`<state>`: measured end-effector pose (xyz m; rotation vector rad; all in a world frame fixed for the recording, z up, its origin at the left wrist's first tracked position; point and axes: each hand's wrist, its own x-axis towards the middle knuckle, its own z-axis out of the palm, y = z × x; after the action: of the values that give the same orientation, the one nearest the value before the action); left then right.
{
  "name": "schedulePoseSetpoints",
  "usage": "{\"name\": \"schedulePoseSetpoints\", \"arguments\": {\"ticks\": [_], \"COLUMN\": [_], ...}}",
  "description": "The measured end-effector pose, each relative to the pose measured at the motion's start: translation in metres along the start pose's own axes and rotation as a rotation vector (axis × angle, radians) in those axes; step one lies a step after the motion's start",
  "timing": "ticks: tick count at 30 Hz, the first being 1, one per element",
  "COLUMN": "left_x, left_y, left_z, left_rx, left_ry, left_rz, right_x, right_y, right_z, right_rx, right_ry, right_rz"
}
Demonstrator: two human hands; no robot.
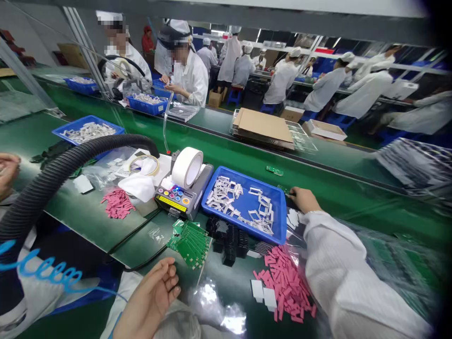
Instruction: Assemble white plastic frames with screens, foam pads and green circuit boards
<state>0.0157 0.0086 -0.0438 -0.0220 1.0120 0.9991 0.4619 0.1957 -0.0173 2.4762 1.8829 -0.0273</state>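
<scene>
My left hand [150,294] is palm up over the front of the table, its fingers loosely curled and apart with nothing in them. Just beyond it lies a fanned stack of green circuit boards [192,242]. My right hand [304,199] reaches past the right side of a blue tray [243,230] that holds white rectangular frames [226,195]. Its fingertips are pinched together at the tray's far right corner; what they grip, if anything, is too small to tell. Below my right sleeve are a pile of pink strips [286,282] and white squares [264,294].
Black parts [229,242] stand in front of the tray. A tape dispenser [183,200] carries a white roll [188,167]. A thick black hose [81,157] arches across the left. Another person's hand [7,174] shows at the left edge. A single green board [274,170] lies behind the tray.
</scene>
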Motion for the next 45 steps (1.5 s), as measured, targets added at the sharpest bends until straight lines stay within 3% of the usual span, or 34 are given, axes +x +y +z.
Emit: {"name": "schedulePoseSetpoints", "arguments": {"ticks": [5, 7, 10, 14, 18, 22, 24, 26, 28, 31, 35, 37, 41, 45], "left_x": [0.002, 0.003, 0.002, -0.002, -0.008, -0.014, -0.015, -0.013, -0.012, -0.012, -0.017, -0.018, -0.023, -0.028], "left_y": [0.000, 0.000, -0.002, -0.005, -0.005, -0.010, -0.017, -0.025, -0.031, -0.030, -0.017, -0.012, -0.008, 0.001], "left_z": [0.001, 0.005, 0.012, 0.020, 0.023, 0.030, 0.033, 0.033, 0.030, 0.019, 0.000, -0.011, -0.028, -0.048], "left_rx": [-0.026, -0.030, -0.022, -0.019, 0.074, 0.220, 0.265, 0.311, 0.349, 0.339, 0.296, 0.269, 0.207, 0.149], "left_ry": [-0.040, -0.073, -0.112, -0.160, -0.237, -0.362, -0.446, -0.479, -0.440, -0.334, -0.237, -0.203, -0.122, -0.017], "left_rz": [0.001, -0.007, -0.020, -0.027, 0.014, 0.052, 0.041, 0.052, 0.073, 0.075, 0.051, 0.030, -0.005, 0.015], "right_x": [-0.012, -0.028, -0.058, -0.080, -0.101, -0.171, -0.216, -0.252, -0.271, -0.268, -0.238, -0.226, -0.214, -0.210], "right_y": [-0.015, -0.037, -0.080, -0.117, -0.124, -0.145, -0.166, -0.185, -0.196, -0.189, -0.164, -0.158, -0.157, -0.150], "right_z": [-0.013, -0.018, -0.008, 0.005, -0.025, -0.049, -0.041, -0.026, -0.014, -0.010, -0.003, 0.008, 0.030, 0.025], "right_rx": [-0.046, -0.040, -0.043, -0.081, -0.024, 0.192, 0.548, 0.678, 0.716, 0.781, 0.491, 0.362, 0.356, 0.461], "right_ry": [0.043, 0.040, -0.080, -0.175, -0.092, -0.083, -0.134, -0.115, -0.134, -0.222, 0.028, 0.090, 0.085, 0.089], "right_rz": [-0.007, -0.099, -0.253, -0.274, -0.279, -0.502, -0.713, -0.761, -0.732, -0.703, -0.520, -0.463, -0.500, -0.549]}}
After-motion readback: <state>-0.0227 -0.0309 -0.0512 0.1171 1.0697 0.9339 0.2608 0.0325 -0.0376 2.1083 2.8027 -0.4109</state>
